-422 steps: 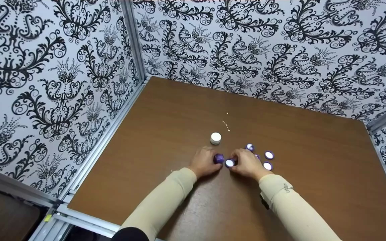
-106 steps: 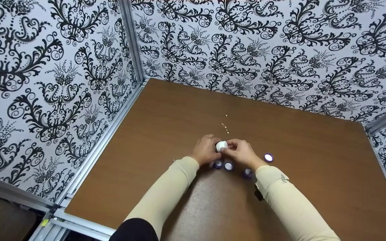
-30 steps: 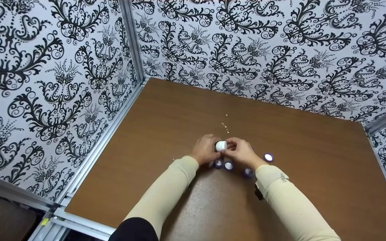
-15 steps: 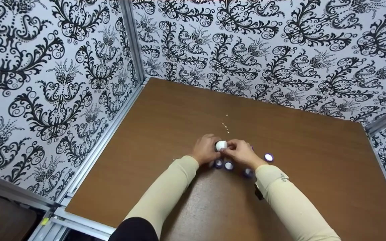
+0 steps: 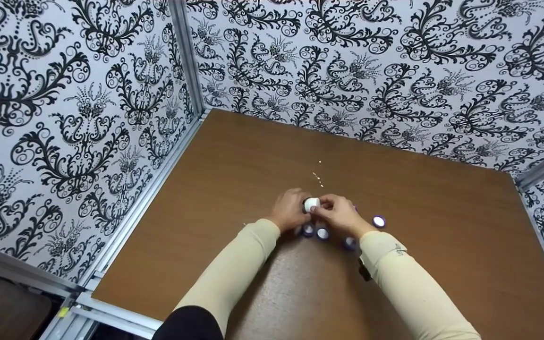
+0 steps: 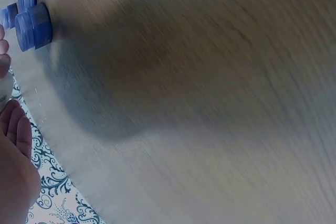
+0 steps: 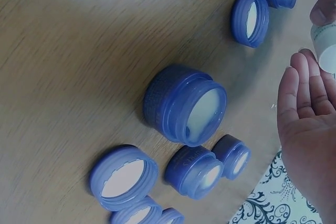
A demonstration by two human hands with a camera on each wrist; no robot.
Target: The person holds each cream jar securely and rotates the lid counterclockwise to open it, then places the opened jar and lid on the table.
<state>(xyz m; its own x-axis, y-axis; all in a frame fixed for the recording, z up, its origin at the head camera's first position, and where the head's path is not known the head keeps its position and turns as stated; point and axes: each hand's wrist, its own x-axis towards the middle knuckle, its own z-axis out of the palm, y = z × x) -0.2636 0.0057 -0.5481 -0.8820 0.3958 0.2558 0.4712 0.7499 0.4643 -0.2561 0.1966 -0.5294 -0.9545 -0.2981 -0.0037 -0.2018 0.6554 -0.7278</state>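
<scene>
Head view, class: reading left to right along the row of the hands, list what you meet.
Left hand → white jar → right hand → purple cap, lying apart on the table.

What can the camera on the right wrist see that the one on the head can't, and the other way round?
Only the right wrist view shows the purple jars close up: a large open jar with pale cream inside, smaller jars beside it and a loose lid with a white liner. Only the head view shows both sleeved arms, the left hand, the whole brown table and the patterned walls. Both show the right hand holding the white jar, with purple pieces lying on the table.
</scene>
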